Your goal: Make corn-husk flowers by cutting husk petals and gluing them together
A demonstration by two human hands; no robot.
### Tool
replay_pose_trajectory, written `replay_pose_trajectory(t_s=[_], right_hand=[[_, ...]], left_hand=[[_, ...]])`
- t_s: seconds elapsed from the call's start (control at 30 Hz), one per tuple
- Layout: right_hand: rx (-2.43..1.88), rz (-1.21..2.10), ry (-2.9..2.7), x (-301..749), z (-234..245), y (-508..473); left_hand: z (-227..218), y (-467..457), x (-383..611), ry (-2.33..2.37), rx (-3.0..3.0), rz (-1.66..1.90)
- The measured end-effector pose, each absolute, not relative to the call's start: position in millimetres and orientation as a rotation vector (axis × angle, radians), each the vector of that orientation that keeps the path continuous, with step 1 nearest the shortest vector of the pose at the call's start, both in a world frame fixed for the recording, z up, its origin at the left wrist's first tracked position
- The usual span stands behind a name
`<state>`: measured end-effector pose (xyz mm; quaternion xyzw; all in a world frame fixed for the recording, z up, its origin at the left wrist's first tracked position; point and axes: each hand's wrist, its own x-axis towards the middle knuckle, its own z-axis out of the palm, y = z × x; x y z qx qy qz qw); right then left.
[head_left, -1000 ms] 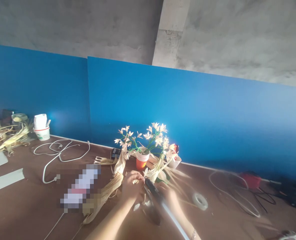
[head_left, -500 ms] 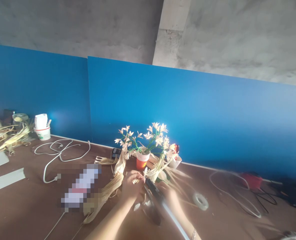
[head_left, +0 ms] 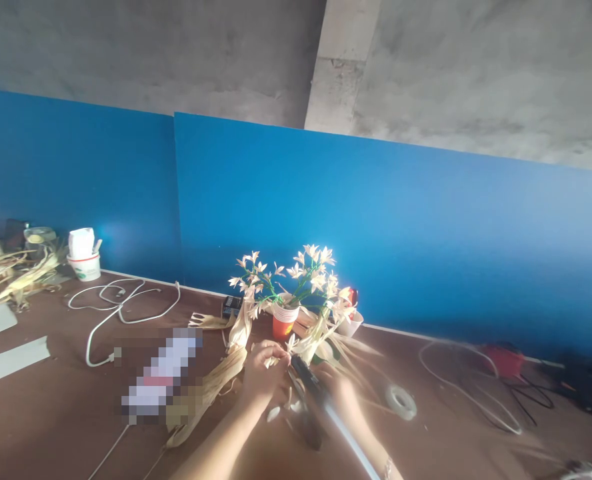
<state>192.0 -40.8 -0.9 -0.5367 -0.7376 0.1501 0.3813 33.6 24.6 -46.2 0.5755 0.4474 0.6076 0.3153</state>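
My left hand (head_left: 262, 371) is closed in a pinch on a small pale husk piece (head_left: 274, 361) above the brown table (head_left: 61, 413). My right hand (head_left: 343, 400) is wrapped round a long dark tool with a light cord (head_left: 321, 398), whose tip points at the pinched piece. Just behind stands a red paper cup (head_left: 283, 322) holding a bunch of pale handmade flowers (head_left: 296, 273) on green stems. Dried corn husks (head_left: 216, 380) lie to the left of my left hand.
A roll of white tape (head_left: 401, 401) lies right of my hands. White cables (head_left: 121, 307) loop at the left, more cables (head_left: 476, 393) and a red object (head_left: 501, 360) at the right. A white cup (head_left: 83, 263) and a husk pile (head_left: 11, 277) sit far left, before the blue wall (head_left: 376, 227).
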Motion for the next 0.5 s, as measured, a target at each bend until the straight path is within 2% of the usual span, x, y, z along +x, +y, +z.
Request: replay_pose_trajectory(t_s=[0.2,0.4,0.5], right_hand=[[-1.419,0.407,-1.767,191.3,-3.5,-39.2],[-1.423,1.048,-1.328,202.3,6.1,-34.2],[-1.440,1.043,-1.317,210.3,13.2,-38.7]], left_hand=[[-47.7,24.2,31.1,1.180,1.533,1.573],[-35.0,17.4,22.9,1.114,1.795,1.532],[-33.1,14.2,24.1,1.130,2.051,1.508]])
